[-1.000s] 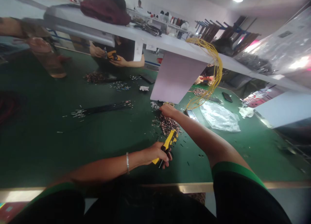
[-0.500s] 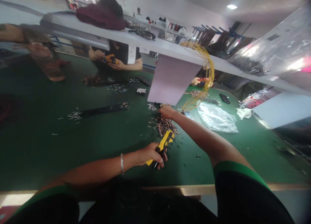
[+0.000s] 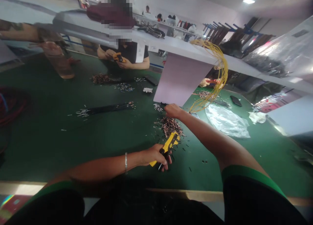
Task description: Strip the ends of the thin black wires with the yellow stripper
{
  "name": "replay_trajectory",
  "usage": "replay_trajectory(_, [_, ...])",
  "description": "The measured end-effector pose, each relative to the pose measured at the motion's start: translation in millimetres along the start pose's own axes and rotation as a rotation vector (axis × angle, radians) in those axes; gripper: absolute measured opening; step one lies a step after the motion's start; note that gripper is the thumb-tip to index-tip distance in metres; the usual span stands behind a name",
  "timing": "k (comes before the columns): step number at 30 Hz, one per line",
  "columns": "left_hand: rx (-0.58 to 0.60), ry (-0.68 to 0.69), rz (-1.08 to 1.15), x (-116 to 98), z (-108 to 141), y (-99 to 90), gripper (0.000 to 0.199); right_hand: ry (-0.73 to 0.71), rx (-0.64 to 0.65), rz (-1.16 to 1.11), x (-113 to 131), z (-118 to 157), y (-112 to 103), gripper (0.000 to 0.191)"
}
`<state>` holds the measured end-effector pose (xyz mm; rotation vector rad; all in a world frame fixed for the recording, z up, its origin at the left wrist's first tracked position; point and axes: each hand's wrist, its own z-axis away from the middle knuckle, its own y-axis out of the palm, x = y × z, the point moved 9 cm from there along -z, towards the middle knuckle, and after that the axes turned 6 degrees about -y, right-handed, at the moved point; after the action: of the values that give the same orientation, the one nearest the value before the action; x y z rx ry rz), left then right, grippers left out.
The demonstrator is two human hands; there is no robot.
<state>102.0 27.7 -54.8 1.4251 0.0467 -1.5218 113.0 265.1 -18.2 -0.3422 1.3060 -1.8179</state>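
My left hand (image 3: 158, 156) is wrapped round a yellow and black hand tool (image 3: 170, 143), whose head points up and right over the green table (image 3: 110, 137). Just beyond the tool lies a pile of short copper-coloured and black pieces (image 3: 171, 125). My right hand (image 3: 173, 111) is closed behind this pile, close to the foot of the pale upright panel (image 3: 181, 78); what its fingers hold, if anything, is hidden. Small whitish pieces (image 3: 158, 107) lie just left of that hand. A bundle of black wires (image 3: 107, 109) rests further left.
Yellow wires (image 3: 223, 72) hang from the shelf (image 3: 190, 49) at the right of the panel. Clear plastic (image 3: 226, 120) and a dark phone (image 3: 236, 100) lie on the right. Across the table, a person's hands (image 3: 124, 63) hold an orange tool.
The whole view has shifted, so most things appear further right. A roundish yellow item seen by my right hand earlier is now out of sight. My left hand keeps its grip on the tool.
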Motion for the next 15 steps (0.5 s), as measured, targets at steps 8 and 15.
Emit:
replay_trajectory(8, [-0.026,-0.021,-0.006,2.7,-1.4,-3.6,0.047,0.068,-0.137,0.007,-26.2,25.7,-16.7,0.032])
replay_trajectory(15, [-0.033,0.005,-0.055,-2.3,1.0,-2.4,0.047,0.105,-0.153,-0.061,-36.3,42.8,-12.1,0.03])
